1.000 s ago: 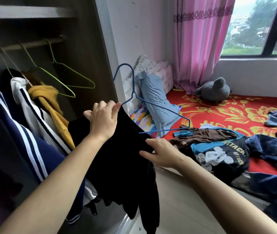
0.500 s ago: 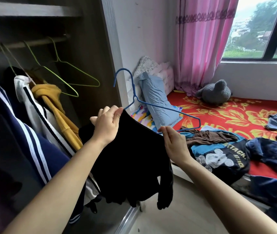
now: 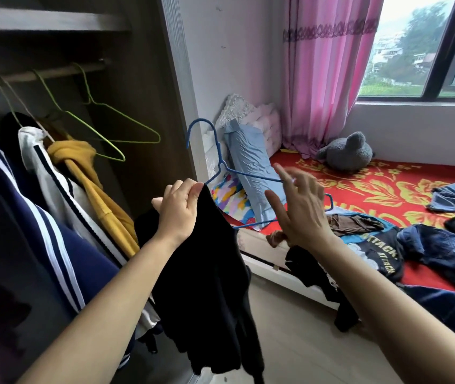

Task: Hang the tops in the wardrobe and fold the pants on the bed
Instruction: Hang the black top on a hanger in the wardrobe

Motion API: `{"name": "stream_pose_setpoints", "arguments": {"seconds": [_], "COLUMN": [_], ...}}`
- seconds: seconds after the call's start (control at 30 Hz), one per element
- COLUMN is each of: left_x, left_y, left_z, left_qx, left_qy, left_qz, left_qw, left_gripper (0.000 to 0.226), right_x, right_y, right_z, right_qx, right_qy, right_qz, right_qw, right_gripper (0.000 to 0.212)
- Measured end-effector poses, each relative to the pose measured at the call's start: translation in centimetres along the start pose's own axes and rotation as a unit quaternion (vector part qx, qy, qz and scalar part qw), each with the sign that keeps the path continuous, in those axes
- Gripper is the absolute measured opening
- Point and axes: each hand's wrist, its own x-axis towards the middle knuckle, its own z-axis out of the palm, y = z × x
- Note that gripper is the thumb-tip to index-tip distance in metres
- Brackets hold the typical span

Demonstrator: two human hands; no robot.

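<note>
My left hand (image 3: 178,214) pinches the upper edge of the black fabric top (image 3: 209,273), fingers curled tight on the cloth. The garment hangs down in front of the open dark wooden wardrobe (image 3: 143,79), beside the bed with the red floral sheet (image 3: 387,189). The thin blue wire hanger (image 3: 220,162) rises just behind it. My right hand (image 3: 301,212) is spread wide, fingers straight and blurred; it may be touching the hanger's arm.

Camera: on my head, one wide-angle view.
Facing: forward and down, wardrobe (image 3: 143,106) on my left, bed (image 3: 387,195) on my right.
Nearness: close to both.
</note>
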Motion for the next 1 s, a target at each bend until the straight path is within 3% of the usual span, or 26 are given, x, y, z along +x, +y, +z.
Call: {"name": "stream_pose_setpoints", "arguments": {"seconds": [0.1, 0.27, 0.47, 0.57, 0.63, 0.73, 0.87, 1.0], "left_x": [-0.1, 0.0, 1.0, 2.1, 2.7, 3.2, 2.5, 1.1], "left_y": [0.2, 2.1, 4.1, 3.1, 1.1, -2.5, -5.6, -7.2], "left_z": [-0.2, -0.8, -1.1, -2.4, -3.8, -5.1, -3.9, -2.3], "left_qx": [0.031, -0.03, -0.042, 0.001, 0.103, 0.185, -0.001, -0.177], "left_qy": [0.039, 0.031, -0.004, -0.053, -0.059, -0.122, -0.117, -0.12], "left_qz": [0.045, 0.06, 0.081, 0.102, 0.117, 0.072, 0.011, -0.082], "left_qw": [0.998, 0.997, 0.996, 0.993, 0.986, 0.973, 0.993, 0.973], "left_gripper": [0.05, 0.044, 0.04, 0.047, 0.055, 0.045, 0.024, 0.013], "right_x": [0.2, -0.5, -2.6, -3.6, -3.8, -3.8, -3.0, -1.0], "right_y": [0.9, -0.1, -1.3, -0.9, -0.1, 0.9, 0.8, 0.9], "right_z": [-0.1, 0.2, 2.0, 2.3, 2.4, 2.1, 1.0, -1.4], "right_qx": [0.06, 0.119, 0.223, 0.22, 0.215, 0.17, 0.128, 0.037], "right_qy": [-0.075, -0.078, -0.083, -0.03, -0.012, 0.016, -0.005, 0.019], "right_qz": [0.014, -0.02, 0.067, 0.127, 0.151, 0.145, 0.117, 0.058], "right_qw": [0.995, 0.99, 0.969, 0.967, 0.965, 0.975, 0.985, 0.997], "right_gripper": [0.043, 0.042, 0.027, 0.031, 0.03, 0.034, 0.034, 0.028]}}
